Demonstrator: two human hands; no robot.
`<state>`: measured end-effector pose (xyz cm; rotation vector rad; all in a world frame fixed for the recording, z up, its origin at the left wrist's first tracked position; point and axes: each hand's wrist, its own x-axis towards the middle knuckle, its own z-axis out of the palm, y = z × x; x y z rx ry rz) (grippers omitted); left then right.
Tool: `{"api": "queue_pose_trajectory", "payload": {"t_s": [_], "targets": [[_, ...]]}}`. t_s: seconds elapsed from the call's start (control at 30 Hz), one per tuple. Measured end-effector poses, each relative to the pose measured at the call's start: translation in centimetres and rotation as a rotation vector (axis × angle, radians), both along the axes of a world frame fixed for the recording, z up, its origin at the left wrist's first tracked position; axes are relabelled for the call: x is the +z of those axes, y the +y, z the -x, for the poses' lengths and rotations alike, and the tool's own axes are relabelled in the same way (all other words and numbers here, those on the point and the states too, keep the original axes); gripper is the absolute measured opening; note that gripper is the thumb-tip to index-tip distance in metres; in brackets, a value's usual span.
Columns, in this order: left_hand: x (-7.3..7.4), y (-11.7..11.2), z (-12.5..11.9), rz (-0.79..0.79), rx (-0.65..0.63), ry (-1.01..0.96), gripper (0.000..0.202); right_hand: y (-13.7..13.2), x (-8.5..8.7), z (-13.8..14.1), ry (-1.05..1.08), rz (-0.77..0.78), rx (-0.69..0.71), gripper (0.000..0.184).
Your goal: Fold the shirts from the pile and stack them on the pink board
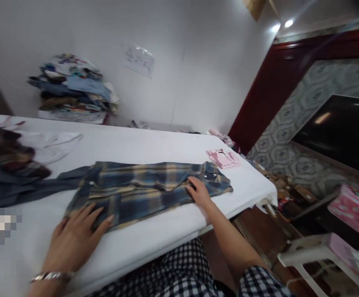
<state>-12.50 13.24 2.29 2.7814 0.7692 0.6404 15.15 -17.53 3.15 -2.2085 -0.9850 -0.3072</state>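
Note:
A blue and tan plaid shirt [154, 183] lies folded into a long strip across the white-covered table [154, 144]. My left hand [77, 233] rests on the shirt's near left end, fingers spread and palm down. Toward the other end, my right hand [200, 193] lies on the cloth with its fingers stretched forward, touching the shirt near its buttons. Neither hand has anything gripped. Beyond the shirt's right end is a small folded pink garment [224, 159].
Dark garments [6, 181] lie heaped at the table's left, beside a white strappy piece [54, 144]. A tall clothes pile [77, 88] stands against the wall. To the right are a white stool [309, 251], cardboard boxes [303, 193] and pink fabric [353, 208].

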Motion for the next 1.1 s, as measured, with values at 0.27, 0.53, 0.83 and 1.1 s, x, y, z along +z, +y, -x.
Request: {"api": "queue_pose_trajectory", "payload": {"t_s": [0.27,0.53,0.83,1.1], "targets": [[1.9,-1.2,0.3,0.097,0.014,0.020,0.051,1.3,0.2,-2.6,-0.059,-0.105,0.080,0.037],[4.0,-1.6,0.5,0.180,-0.007,-0.097,0.039,3.3,-0.2,-3.1,-0.179,0.148,0.166,0.030],[6.8,1.9,-3.9,0.004,0.041,0.058,0.033,2.8,-0.4,-2.7,-0.331,0.189,0.070,0.030],[6.0,4.2,-7.2,-0.064,0.039,0.111,0.024,3.0,-0.4,-2.2,-0.262,0.108,0.074,0.020]]}}
